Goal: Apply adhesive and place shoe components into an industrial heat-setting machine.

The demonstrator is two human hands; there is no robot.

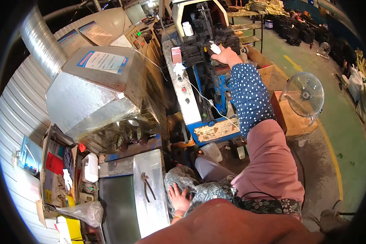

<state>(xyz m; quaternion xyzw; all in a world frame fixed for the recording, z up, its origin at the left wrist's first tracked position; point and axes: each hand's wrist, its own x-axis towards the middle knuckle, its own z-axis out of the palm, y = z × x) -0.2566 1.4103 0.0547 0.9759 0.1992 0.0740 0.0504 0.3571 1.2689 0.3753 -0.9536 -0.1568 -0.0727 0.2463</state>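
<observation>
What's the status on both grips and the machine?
Right grip on small white item at black machine. Left grip open on patterned cloth. Thin white cord across machine front.

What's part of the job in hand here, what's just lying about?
Likely in use:
small white item at the right hand
black-and-blue metal machine beneath it

Seemingly just around:
dark metal pliers
round silver wire-caged fan

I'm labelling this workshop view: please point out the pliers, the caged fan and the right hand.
Pliers point(144, 181): head view, near the pivot.
Caged fan point(306, 95): head view, on the hub.
Right hand point(227, 56): head view, back of the hand.
</observation>
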